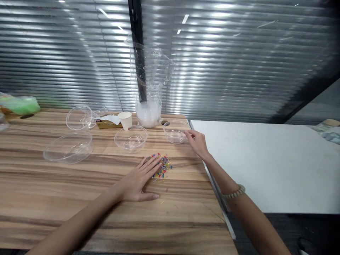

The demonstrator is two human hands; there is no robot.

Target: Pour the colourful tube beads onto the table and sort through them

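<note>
My left hand (139, 180) lies flat on the wooden table with its fingers stretched out. Its fingertips cover part of a small pile of colourful beads (165, 165), too small to make out one by one. To the right and farther back, my right hand (197, 142) pinches the rim of a clear plastic bowl (174, 137) standing on the table. A second clear bowl (132, 143) sits beyond my left hand. Whether anything lies inside the bowls is hard to tell.
A paper cup (125, 121), a gold box (107, 124) and a clear bag with white contents (149, 112) stand at the back. Leftward are a large clear bowl (69, 150) and a tilted clear container (79, 118). A white table (265, 166) adjoins at right.
</note>
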